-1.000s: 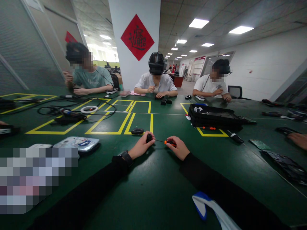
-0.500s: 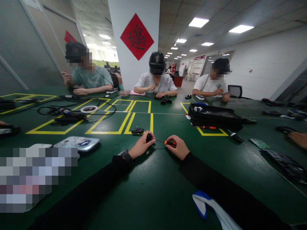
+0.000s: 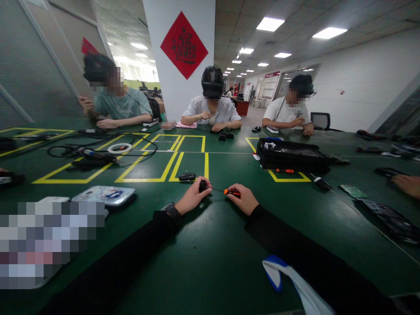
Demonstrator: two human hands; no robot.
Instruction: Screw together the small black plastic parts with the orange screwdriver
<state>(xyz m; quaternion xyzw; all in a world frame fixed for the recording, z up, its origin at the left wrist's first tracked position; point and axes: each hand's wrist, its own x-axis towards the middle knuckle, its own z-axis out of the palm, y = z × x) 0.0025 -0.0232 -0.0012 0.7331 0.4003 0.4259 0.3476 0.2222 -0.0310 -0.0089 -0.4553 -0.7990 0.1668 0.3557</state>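
Near the middle of the green table, my left hand (image 3: 193, 195) is closed around a small black part (image 3: 203, 186), largely covered by the fingers. Facing it, my right hand (image 3: 245, 199) grips the orange and black handle of a screwdriver (image 3: 230, 192). The thin metal shaft points left and reaches the black part; whether its tip sits inside cannot be made out. Just beyond my left hand lies a black cylindrical piece (image 3: 187, 176) on the table.
Phones (image 3: 108, 197) lie at left, cables (image 3: 95, 153) beyond them. A black open case (image 3: 292, 156) stands at the right, with circuit boards (image 3: 352, 191) nearby. A blue-and-white strap (image 3: 288, 273) lies by my right forearm. Three people sit across; others' hands show at both edges.
The whole view has shifted slightly. My right fingers have turned a little on the screwdriver handle, while the left hand keeps its hold on the black part.
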